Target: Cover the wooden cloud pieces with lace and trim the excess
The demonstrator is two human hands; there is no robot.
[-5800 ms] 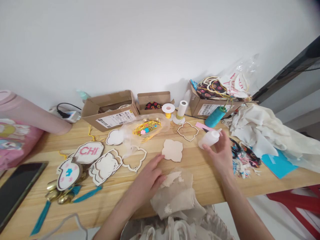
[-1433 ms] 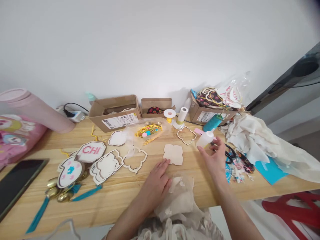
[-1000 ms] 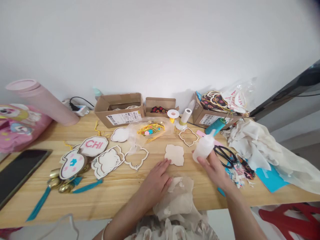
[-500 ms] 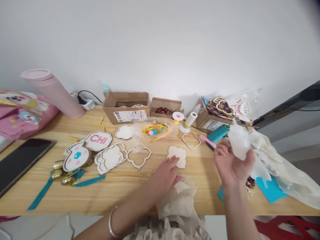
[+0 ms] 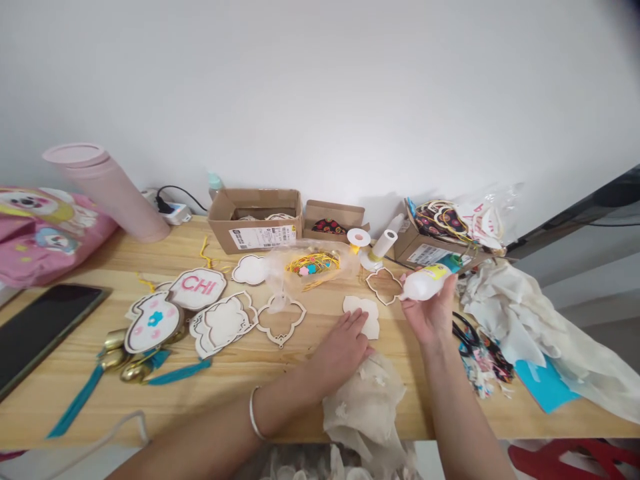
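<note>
Scene is lit brightly and evenly; light is diffused. Soft shadows are thrown on the wall (image 5: 320, 100) behind the cardboard boxes (image 5: 223, 217). The table (image 5: 200, 393) is bowed by wide-angle distortion. The top right corner is darkened. The glue bottle (image 5: 425, 283) in the right hand (image 5: 431, 317) is slightly blurred.

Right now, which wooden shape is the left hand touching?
The solid four-lobed wooden shape, under the left hand; the hollow frames lie apart, untouched.

A white squeeze bottle (image 5: 424, 284) is held almost sideways above the surface (a yellow patch near its right end). The pale wooden quatrefoil piece (image 5: 369, 312) lies flat, partly covered.
</note>
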